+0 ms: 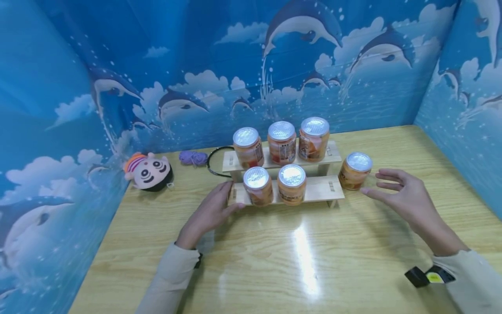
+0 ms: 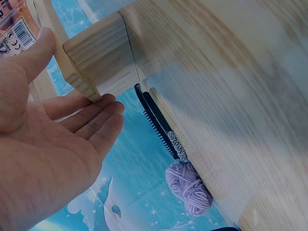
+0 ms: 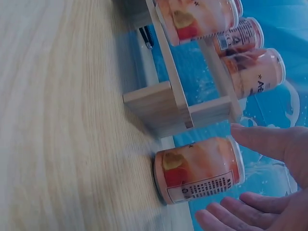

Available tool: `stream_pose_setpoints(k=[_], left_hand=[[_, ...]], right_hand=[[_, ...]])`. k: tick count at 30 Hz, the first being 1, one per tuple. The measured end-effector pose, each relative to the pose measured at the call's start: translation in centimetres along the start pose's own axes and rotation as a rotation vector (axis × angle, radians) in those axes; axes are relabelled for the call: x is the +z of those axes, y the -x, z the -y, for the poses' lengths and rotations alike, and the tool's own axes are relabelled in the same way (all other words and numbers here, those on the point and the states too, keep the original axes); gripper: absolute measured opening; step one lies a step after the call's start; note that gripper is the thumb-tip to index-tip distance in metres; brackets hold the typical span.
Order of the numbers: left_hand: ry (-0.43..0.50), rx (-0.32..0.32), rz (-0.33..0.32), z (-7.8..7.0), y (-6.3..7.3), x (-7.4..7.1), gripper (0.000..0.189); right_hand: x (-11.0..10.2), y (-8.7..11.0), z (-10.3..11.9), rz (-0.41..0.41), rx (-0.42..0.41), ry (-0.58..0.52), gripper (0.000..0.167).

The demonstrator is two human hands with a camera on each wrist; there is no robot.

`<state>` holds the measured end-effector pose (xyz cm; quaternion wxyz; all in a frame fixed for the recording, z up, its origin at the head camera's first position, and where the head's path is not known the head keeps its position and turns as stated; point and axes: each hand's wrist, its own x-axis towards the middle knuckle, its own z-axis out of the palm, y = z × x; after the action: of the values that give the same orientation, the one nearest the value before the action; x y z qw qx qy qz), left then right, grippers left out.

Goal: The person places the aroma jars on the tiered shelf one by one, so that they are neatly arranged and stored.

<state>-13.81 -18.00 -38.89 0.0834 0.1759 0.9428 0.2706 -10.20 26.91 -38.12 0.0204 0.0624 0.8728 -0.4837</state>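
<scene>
A two-tier wooden stand holds orange cans with silver lids: three on the upper tier, such as this can, and two on the lower, such as this can. My left hand holds the left end of the lower plank, thumb on one edge and fingers by the other. Another orange can stands upright on the table, just right of the stand. Beside it is my right hand, thumb and fingers spread apart with a gap to the can.
A plush doll head with a striped cap sits at the back left of the wooden table. Purple yarn and a black hair band lie behind the stand's left side. Dolphin-printed cloth walls the table.
</scene>
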Motion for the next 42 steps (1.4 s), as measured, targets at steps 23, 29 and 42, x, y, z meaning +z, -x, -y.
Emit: stream_pose_setpoints(k=[23,29,42], left_hand=[[0.016,0.008,-0.002,0.2,-0.1,0.1,0.086],[0.018,0.000,-0.002,0.1,-0.1,0.0,0.086],[0.012,-0.001,0.001,0.2,-0.1,0.0,0.087]], right_hand=[[2.3,-5.1,1.1,-0.014,0.014,0.053,0.104],[2.5,-5.2,1.0,-0.019,0.017,0.064,0.100],[1.8,-3.5,0.3,-0.015,0.006,0.080,0.101]])
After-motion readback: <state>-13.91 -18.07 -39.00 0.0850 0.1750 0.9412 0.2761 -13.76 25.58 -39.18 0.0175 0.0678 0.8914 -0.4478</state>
